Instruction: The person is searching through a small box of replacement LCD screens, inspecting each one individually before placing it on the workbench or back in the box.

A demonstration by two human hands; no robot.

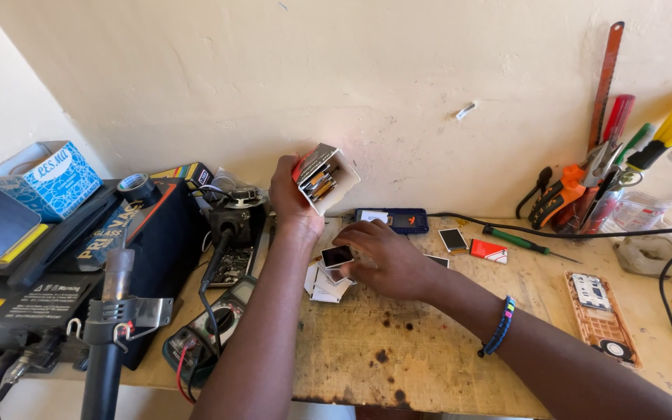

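Note:
My left hand (289, 194) holds a small open white box (327, 177) tilted on its side above the bench, with several small flat screens standing inside it. My right hand (386, 260) rests on the wooden bench top (429, 342) and grips a small dark rectangular screen (337, 256) by its edge. Under that screen lies a loose pile of similar small white-backed screens (325, 286). A beaded bracelet (500, 327) is on my right wrist.
A hot air tool (110, 327), a multimeter (208, 330) and dark boxes crowd the left. A blue phone (393, 220), small screens, a green screwdriver (524, 243), a bare phone frame (602, 317), a tool holder (593, 183) and a black cable (670, 280) lie to the right.

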